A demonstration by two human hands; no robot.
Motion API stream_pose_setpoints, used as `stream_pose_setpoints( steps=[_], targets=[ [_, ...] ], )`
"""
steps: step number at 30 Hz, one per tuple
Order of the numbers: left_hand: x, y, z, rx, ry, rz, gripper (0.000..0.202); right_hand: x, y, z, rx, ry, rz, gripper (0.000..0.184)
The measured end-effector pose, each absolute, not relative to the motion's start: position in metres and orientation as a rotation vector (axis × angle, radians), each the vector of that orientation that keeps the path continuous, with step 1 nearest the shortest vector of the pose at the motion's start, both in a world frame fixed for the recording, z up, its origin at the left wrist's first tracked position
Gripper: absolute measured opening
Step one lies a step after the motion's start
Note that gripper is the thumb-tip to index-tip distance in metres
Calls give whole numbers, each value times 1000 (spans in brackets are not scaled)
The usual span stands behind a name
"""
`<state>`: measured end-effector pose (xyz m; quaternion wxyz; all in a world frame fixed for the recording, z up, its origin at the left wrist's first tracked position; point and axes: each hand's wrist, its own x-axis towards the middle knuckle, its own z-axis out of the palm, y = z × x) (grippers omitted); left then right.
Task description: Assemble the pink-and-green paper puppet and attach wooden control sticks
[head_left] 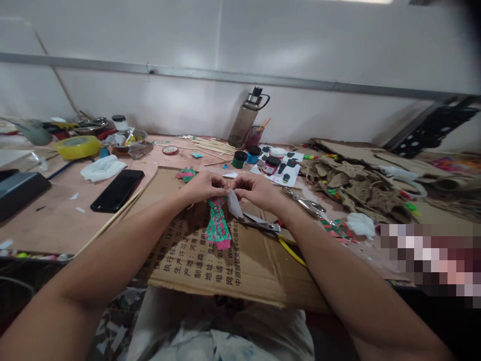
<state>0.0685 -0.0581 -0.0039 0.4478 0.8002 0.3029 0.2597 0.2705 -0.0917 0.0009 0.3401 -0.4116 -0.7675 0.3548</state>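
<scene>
My left hand (206, 187) is closed in a pinch at the top of a green-and-pink patterned piece (218, 228), which hangs below its fingers over the cardboard and flares toward a pink end. Close beside it my right hand (257, 191) pinches a white, thin strip (235, 205). The fingertips of both hands meet, so the exact spot they grip is hidden. Under the right forearm lies a pair of scissors (263, 223) with yellow handles. A second patterned bit (187, 173) rests behind my left hand. Beneath everything is a printed cardboard sheet (259, 271).
To the left lie a black phone (117, 191), white tissue (103, 168) and yellow tape roll (78, 147). Paint jars (239, 159), a bottle (243, 120) and thin sticks (210, 144) stand or lie behind. Rightward are pliers (302, 200) and a brown woven heap (349, 178).
</scene>
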Motion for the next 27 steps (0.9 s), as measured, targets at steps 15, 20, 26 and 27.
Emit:
stream_pose_setpoints(
  steps=[15,20,26,27],
  targets=[
    [68,-55,-10,1971,704,636,27,275,-87,1,-965,-2038,1015,16],
    [69,-55,-10,1997,632,620,24,276,-87,1,-971,-2083,997,14],
    [67,-54,-6,2091,608,592,21,276,-84,-3,-942,-2042,1048,11],
    [66,-54,-5,2129,609,592,21,276,-84,-3,-946,-2028,1066,11]
  ],
)
